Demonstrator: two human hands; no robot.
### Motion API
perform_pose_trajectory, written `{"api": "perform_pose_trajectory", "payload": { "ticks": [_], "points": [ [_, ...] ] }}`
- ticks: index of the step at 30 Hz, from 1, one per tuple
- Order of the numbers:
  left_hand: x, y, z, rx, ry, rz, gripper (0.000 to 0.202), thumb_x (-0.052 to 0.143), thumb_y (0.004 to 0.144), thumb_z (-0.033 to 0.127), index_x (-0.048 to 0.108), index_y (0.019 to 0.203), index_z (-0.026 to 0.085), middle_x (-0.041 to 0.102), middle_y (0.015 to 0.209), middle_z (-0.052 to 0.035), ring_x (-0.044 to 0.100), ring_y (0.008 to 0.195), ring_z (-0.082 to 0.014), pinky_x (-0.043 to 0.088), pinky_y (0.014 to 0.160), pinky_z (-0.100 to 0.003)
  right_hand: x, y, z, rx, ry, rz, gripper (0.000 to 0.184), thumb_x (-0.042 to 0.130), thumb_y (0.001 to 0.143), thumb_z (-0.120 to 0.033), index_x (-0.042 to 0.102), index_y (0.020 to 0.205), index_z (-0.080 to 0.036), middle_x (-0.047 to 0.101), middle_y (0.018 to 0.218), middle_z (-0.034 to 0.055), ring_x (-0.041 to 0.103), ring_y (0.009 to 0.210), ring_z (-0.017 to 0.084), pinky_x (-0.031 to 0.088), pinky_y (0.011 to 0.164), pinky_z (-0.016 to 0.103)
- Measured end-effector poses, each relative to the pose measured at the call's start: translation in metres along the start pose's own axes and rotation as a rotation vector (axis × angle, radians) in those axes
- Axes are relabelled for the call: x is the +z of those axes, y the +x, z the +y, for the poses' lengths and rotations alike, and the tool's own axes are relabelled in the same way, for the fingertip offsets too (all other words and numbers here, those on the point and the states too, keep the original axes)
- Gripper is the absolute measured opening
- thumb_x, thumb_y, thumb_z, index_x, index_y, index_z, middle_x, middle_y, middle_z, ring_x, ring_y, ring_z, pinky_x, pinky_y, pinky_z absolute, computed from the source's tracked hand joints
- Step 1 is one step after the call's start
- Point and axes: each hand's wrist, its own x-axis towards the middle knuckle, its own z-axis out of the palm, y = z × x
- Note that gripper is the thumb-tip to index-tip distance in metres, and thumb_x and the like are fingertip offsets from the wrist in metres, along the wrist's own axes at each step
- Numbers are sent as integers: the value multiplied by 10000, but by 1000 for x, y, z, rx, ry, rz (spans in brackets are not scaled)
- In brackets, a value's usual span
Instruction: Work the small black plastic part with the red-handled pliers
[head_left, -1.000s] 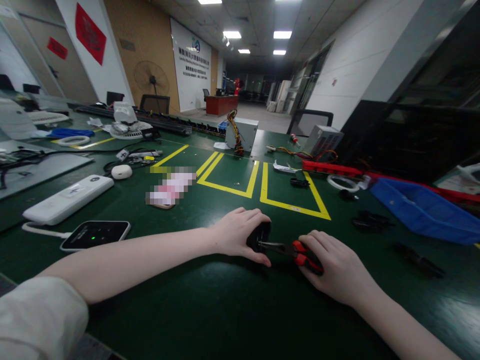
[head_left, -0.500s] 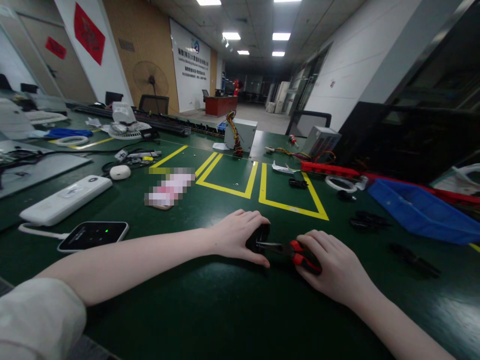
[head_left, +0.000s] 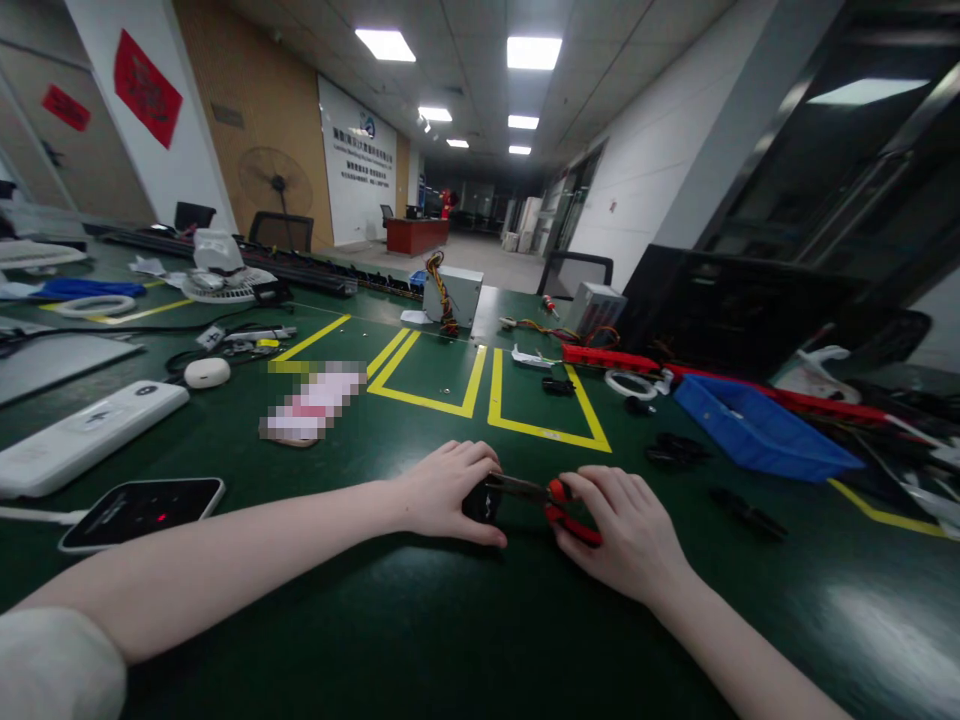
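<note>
Near the middle of the green table, my left hand (head_left: 448,493) is closed on a small black part (head_left: 482,500); its exact kind is hard to make out. My right hand (head_left: 626,525) grips red-and-black handled pliers (head_left: 559,497), fingers wrapped round the handles. The pliers' jaws point left and lie against the upper side of the black part. Whether the jaws pinch anything there cannot be seen clearly.
Right of my hands are black pieces (head_left: 676,450) and a blue bin (head_left: 765,435). Yellow tape outlines (head_left: 551,433) mark the table ahead. At left lie a blurred phone (head_left: 311,405), a white power strip (head_left: 90,435) and a black-faced device (head_left: 146,512). A power supply (head_left: 457,297) stands behind.
The camera view has tilted up and shifted right, so things sit further left and lower. The pliers' jaws have risen to the black part's upper side. The left device's light went from green to red.
</note>
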Motion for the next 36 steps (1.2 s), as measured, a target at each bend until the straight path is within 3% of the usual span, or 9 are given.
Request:
{"api": "perform_pose_trajectory", "payload": {
  "ticks": [5,9,11,15,18,22,26,32,36],
  "points": [
    [1,-1,4,-15,-9,-2,640,696,761,630,554,1195,181,563,1233,-108,562,1078,-294,430,956,-430,-3,-3,0,26,-59,-41,290,594,835,-235,576,1117,-168,651,1027,110,587,907,239,415,751,350],
    [2,-1,6,-16,-35,-3,606,706,771,587,552,1208,197,565,1240,-99,551,1096,-289,421,970,-431,-3,-7,-1,16,-116,-77,123,587,826,-182,606,947,-189,657,937,65,572,755,176,383,680,312],
    [3,-1,6,-18,-38,-9,635,744,733,575,553,1212,204,569,1237,-93,546,1102,-293,420,974,-430,-3,-9,-2,16,-124,-89,123,605,778,-147,610,894,-188,659,923,58,570,714,160,384,662,301],
    [3,-2,7,-22,-35,-17,585,724,760,552,564,1200,202,573,1232,-89,549,1094,-284,426,972,-422,-5,-7,-5,29,-116,-107,450,646,707,-128,616,1156,-144,640,1194,158,627,918,233,454,760,338],
    [4,-2,6,-15,-28,-5,568,727,764,541,570,1187,196,575,1229,-89,548,1096,-287,427,978,-428,-7,-3,-6,-16,-71,-152,642,609,688,-81,552,1320,-182,586,1353,141,591,1117,273,473,893,392],
    [4,-2,6,2,-20,4,588,717,775,563,567,1206,193,578,1221,-98,555,1097,-287,430,979,-431,-6,-1,-2,-51,19,-197,669,518,699,-35,539,1344,-212,570,1399,85,514,1272,245,411,1056,428],
    [3,-2,7,12,-2,2,646,710,770,593,561,1248,184,578,1217,-102,559,1095,-290,436,973,-434,-3,-1,1,-10,98,-196,530,513,712,-79,595,1230,-152,632,1297,118,498,1298,269,341,1125,490],
    [5,-2,4,39,57,-14,717,696,753,625,546,1302,190,563,1257,-103,547,1121,-297,422,999,-433,-3,-2,2,107,174,-202,372,546,750,-149,582,1119,-174,672,1134,111,590,1148,258,393,1075,487],
    [4,-3,3,73,97,-30,762,690,757,571,486,1381,183,533,1303,-108,519,1160,-306,405,1023,-435,-4,-2,0,207,179,-218,223,542,795,-169,555,1016,-195,637,960,71,623,852,201,515,796,362]
  ]
}}
